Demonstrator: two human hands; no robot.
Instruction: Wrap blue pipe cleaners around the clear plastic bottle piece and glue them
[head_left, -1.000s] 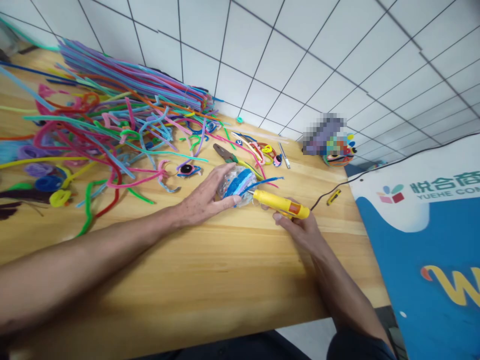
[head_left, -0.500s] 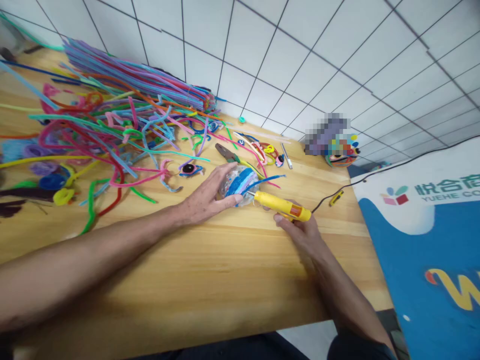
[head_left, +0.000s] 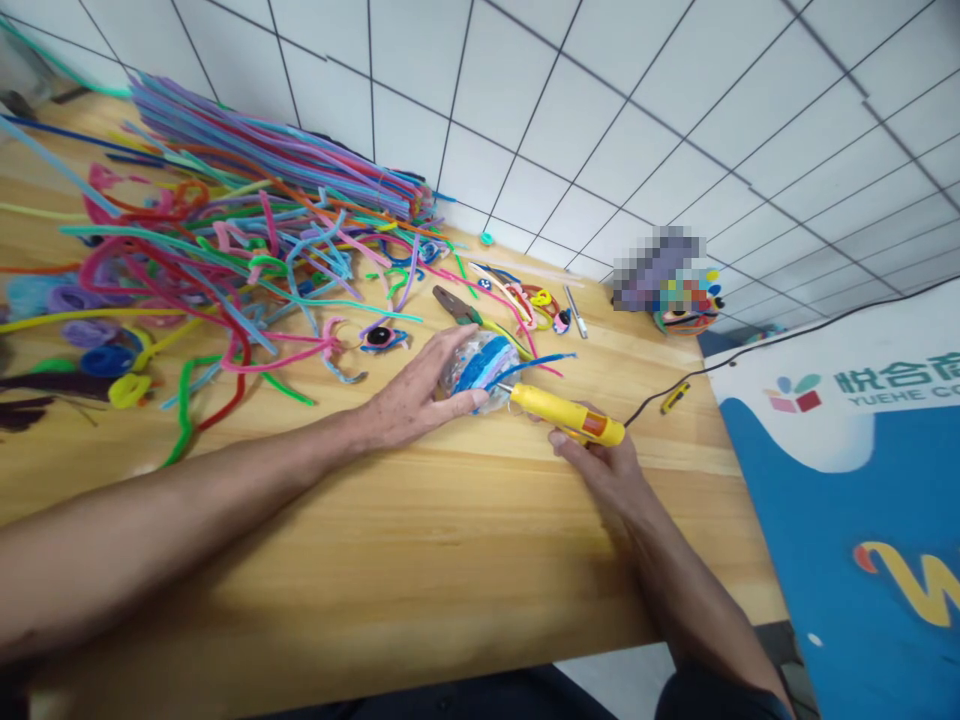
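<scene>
My left hand [head_left: 429,392] is wrapped round a clear rounded plastic piece [head_left: 491,362] with blue and lilac pipe cleaner strips laid across it. One blue pipe cleaner [head_left: 547,362] sticks out from it to the right with a free end. My right hand [head_left: 600,455] grips a yellow hot glue gun [head_left: 570,413], its metal nozzle against the strips or very close to them. The fingers round its handle are partly hidden. Just behind the piece lie pliers [head_left: 455,305] with dark jaws. A small pipe cleaner figure with a black oval [head_left: 379,337] rests left of them.
A bundle of pipe cleaners [head_left: 277,145] lies along the tiled wall, with a tangle of loose ones [head_left: 225,260] before it. A yellow cutter [head_left: 674,398] lies near the black cord [head_left: 705,367]. At the back right stands a colourful figure [head_left: 684,312], partly pixelated.
The view has shifted very slightly. Both hands, the plastic piece and the glue gun hold the same positions relative to each other.
</scene>
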